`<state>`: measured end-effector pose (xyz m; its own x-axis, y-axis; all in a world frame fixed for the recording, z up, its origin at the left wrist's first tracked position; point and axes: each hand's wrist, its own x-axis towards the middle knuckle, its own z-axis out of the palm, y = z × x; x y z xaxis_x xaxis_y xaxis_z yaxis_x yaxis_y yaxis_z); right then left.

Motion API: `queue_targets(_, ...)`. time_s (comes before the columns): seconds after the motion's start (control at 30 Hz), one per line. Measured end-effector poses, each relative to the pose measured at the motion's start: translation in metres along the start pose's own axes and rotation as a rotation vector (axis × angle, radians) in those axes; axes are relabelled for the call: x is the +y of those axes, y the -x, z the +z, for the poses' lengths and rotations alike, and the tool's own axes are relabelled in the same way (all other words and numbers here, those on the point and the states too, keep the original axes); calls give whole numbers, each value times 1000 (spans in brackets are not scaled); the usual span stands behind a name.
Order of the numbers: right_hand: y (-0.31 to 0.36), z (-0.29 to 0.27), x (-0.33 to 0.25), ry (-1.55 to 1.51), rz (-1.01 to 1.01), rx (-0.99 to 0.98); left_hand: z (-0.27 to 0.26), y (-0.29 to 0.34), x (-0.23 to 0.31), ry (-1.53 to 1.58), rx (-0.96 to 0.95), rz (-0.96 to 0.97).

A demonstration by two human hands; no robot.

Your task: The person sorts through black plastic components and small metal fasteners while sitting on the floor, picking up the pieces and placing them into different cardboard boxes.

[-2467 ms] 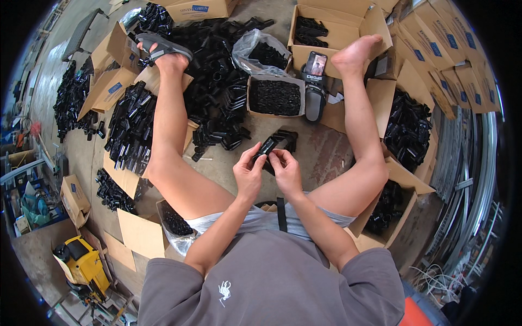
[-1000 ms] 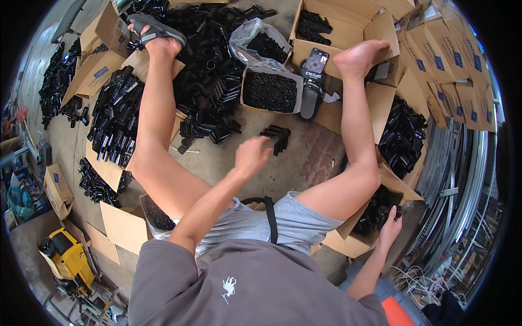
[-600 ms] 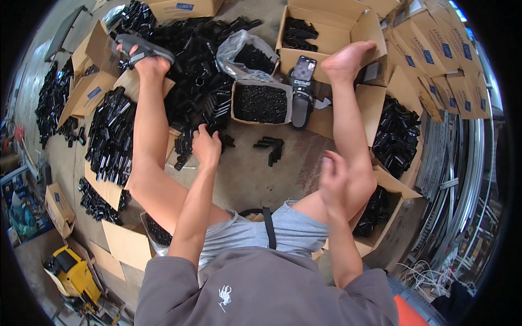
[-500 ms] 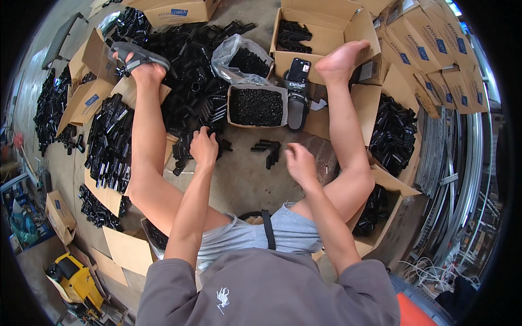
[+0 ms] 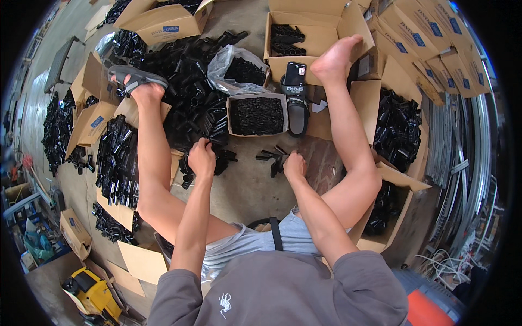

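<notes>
My left hand [image 5: 202, 158] is at the near edge of a large heap of black tube fittings [image 5: 187, 117]. Its fingers are pinched together, and whatever lies between them is hidden. On the floor between my hands lies a small cluster of black tube fittings [image 5: 273, 158]. My right hand [image 5: 294, 165] closes on the right end of this cluster, its fingertips partly hidden by the hand. Just beyond stands an open carton of small black parts [image 5: 257, 115]. Behind that carton, a clear plastic bag [image 5: 220, 68] holds more small black pieces.
A phone [image 5: 295, 73] rests on a dark slide sandal [image 5: 298, 116] right of the small carton. Open cardboard boxes [image 5: 304, 65] with black fittings surround my legs. Stacked cartons [image 5: 429, 43] and long metal profiles [image 5: 462, 157] line the right. A yellow machine [image 5: 98, 296] stands lower left.
My right hand has moved left onto the fittings on the floor, and its fingers have closed. My left hand stays at the heap's edge. The whole view has shifted slightly.
</notes>
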<state>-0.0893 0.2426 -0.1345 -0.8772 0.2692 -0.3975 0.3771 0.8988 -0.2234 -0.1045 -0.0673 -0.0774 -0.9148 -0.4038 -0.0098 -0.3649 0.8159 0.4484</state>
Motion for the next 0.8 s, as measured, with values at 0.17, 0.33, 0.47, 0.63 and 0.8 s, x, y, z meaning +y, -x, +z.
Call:
queue_targets(0.17, 7, -31, -26, -153, 132, -6, -22, 15, -23, 364, 23, -193)
queue_targets(0.33, 11, -46, -16, -264, -34, 134, -75, 54, 20, 1362, -381, -684)
queue_targets(0.47, 49, -84, -34, -490, -163, -41, -84, 87, 4, 1541, -662, -616)
queue_targets(0.63, 100, -89, -19, -896, -226, -413, -78, 111, 42, 1128, -944, -432)
queue_targets(0.8, 127, -84, -10, -905, -296, -533, -68, 116, 59, 974, -1149, -302)
